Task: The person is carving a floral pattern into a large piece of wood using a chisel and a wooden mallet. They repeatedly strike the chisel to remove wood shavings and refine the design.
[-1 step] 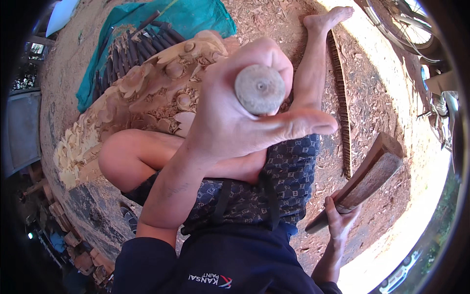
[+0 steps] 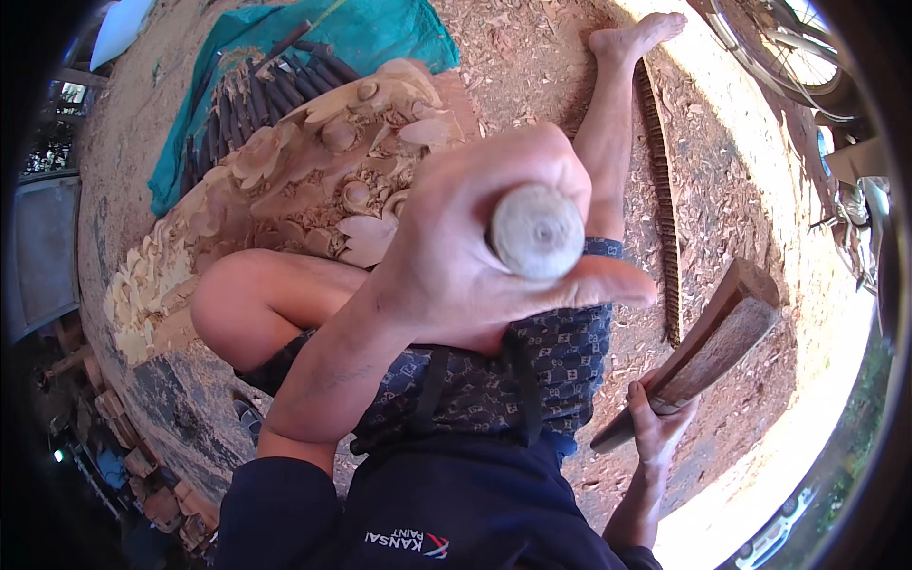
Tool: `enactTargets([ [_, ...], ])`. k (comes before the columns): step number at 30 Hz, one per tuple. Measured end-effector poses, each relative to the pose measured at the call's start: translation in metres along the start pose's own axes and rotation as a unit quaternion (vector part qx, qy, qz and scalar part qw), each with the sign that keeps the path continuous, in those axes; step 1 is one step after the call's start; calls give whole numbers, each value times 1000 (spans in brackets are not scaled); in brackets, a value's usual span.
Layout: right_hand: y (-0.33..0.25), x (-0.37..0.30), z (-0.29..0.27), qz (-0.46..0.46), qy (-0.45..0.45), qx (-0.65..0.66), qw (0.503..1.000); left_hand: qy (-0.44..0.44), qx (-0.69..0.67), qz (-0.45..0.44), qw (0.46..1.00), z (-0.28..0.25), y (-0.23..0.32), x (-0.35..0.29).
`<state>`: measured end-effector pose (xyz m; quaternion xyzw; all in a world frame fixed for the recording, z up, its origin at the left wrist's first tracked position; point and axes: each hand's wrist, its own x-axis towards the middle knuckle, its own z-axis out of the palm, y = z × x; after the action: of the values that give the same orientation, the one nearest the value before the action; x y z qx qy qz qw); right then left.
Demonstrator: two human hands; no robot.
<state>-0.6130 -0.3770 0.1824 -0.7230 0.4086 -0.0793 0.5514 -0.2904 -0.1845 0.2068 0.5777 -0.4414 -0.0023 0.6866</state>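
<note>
My left hand (image 2: 465, 228) is raised in front of me, its fingers wrapped round a round wooden tool handle (image 2: 538, 233) seen end-on. The thumb sticks out to the right, and the rest of the tool is hidden behind the hand. At the lower right, my right hand (image 2: 659, 425) grips a wooden mallet (image 2: 708, 347) by its dark handle, the thick worn head tilted up and away. Beyond my bent left knee lies a wooden relief carving (image 2: 285, 204) with flowers and leaves, curled shavings resting in its hollows.
Several dark-handled tools (image 2: 261, 95) lie on a teal cloth (image 2: 408, 33) behind the carving. A long, thin ridged strip (image 2: 662, 190) runs beside my outstretched leg. Wood chips cover the ground, a bicycle wheel (image 2: 807, 71) stands at the far right, and wood offcuts (image 2: 157, 508) are piled lower left.
My left hand with the tool handle has moved nearer to me and a little to the right, uncovering more of the carving's leaves. The right hand and mallet have hardly moved.
</note>
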Motion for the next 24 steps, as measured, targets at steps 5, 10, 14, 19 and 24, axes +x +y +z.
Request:
enactTargets([
  [5,-8,-5,11,-29,28,41,998,-287,163,58,942,40,26,-57],
  [10,-8,-7,9,-51,25,4,998,-199,120,76,970,41,10,-75],
  [14,-15,-8,1,-54,2,-35,998,-136,118,88,980,45,1,-77],
  [19,-39,-7,7,-4,5,-38,999,-100,118,78,985,43,-5,-80],
  [24,-38,-5,9,-51,6,-74,996,-122,119,66,983,38,-1,-81],
])
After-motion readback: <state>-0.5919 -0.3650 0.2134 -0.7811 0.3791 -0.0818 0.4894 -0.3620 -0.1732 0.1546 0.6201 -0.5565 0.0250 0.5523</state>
